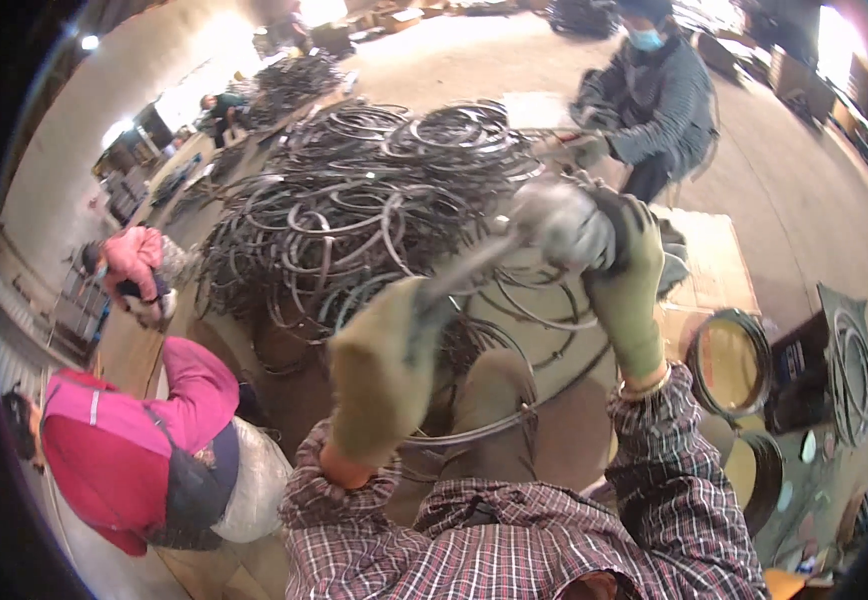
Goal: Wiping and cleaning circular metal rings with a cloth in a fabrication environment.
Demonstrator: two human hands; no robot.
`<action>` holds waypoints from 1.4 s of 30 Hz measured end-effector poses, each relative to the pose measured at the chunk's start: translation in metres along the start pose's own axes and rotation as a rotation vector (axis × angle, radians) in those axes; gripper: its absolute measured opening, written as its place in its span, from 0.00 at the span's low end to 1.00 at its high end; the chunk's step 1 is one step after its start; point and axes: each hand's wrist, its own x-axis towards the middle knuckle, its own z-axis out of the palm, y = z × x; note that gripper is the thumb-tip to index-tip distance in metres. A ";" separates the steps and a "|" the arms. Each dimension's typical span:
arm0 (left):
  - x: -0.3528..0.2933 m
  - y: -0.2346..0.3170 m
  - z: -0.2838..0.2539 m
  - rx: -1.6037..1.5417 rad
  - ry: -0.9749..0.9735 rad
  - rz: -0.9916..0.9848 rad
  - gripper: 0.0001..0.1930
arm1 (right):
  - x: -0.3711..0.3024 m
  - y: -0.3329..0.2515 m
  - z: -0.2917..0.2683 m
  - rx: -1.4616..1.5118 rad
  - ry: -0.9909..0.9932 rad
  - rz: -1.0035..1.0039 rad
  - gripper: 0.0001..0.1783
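Observation:
My left hand (384, 365), in a yellowish work glove with a dark palm, is closed on one end of a long grey thing (474, 265), too smeared to name. That thing runs up to a shiny grey lump (566, 225) by my right hand (636, 265), which wears a matching glove. The fingers of my right hand curl around the lump's far side, partly hidden and blurred. Below my hands, a thin grey hoop (469, 435) lies across my lap and knee. Right in front of me spreads a large heap of dark hoops (354, 215).
Across the heap on the right, a person (659, 110) in a mask and gloves sits working. Close on my left bends a person in a pink and red jacket (124, 440); another in pink (134, 265) is farther off. Stacked hoops (729, 362) stand at my right beside cardboard (704, 255).

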 end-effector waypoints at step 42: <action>-0.033 -0.055 0.024 -0.140 0.164 -0.312 0.22 | 0.032 -0.031 0.015 -0.053 -0.436 -0.210 0.38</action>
